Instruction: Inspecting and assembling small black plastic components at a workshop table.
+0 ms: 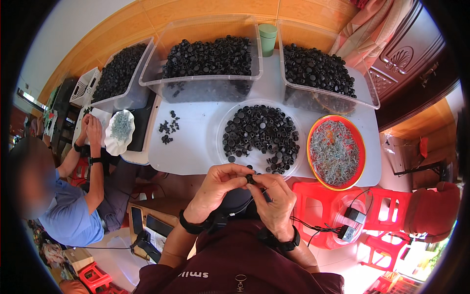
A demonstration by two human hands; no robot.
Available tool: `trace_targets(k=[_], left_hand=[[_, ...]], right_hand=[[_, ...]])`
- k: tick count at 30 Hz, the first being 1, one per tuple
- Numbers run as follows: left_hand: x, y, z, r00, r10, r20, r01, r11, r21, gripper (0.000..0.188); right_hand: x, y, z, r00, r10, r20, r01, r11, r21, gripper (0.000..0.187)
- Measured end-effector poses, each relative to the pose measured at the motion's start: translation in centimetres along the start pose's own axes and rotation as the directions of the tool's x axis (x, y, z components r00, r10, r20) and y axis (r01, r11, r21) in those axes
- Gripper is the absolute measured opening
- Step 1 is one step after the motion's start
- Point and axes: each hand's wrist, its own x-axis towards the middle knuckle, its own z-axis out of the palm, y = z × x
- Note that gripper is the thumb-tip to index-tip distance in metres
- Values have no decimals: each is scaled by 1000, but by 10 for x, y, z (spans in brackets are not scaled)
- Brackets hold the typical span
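Observation:
My left hand (pixel 215 190) and my right hand (pixel 275 202) meet in front of the table's near edge, fingertips pinched together. Between them is a small black plastic part (pixel 250 179), mostly covered by the fingers. Just beyond my hands, a round clear tray (pixel 219 131) carries a heap of black plastic caps (pixel 262 125). To its right, a red bowl with a yellow rim (pixel 363 153) is full of thin silvery screws or pins (pixel 335 154). A few small black pieces (pixel 169 127) lie loose on the table left of the tray.
Clear bins (pixel 200 78) of black parts line the back, with a green canister (pixel 267 40) between two. At left a person in blue (pixel 73 213) works beside a white scalloped dish (pixel 110 146). Red stools (pixel 313 196) with cables (pixel 318 226) stand at right.

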Motion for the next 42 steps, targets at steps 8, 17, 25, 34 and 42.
trace_targets(k=[8,17,25,34,42], left_hand=[[-5,5,6,999,28,-31,-26,999,35,22],[-8,5,10,998,60,36,-60,998,-3,21],[-9,4,10,996,75,47,-76,997,20,22],[-9,4,12,997,64,31,-65,998,10,19],[-11,8,15,996,87,32,-89,994,65,23]], right_hand=[[-2,6,1,988,-149,-50,149,989,3,24],[-9,8,3,945,-280,-169,268,959,-89,23],[-10,13,4,911,-374,-174,354,925,-138,27],[-12,11,4,936,-304,-176,297,952,-70,27],[-11,9,3,927,-330,-177,320,944,-86,27]])
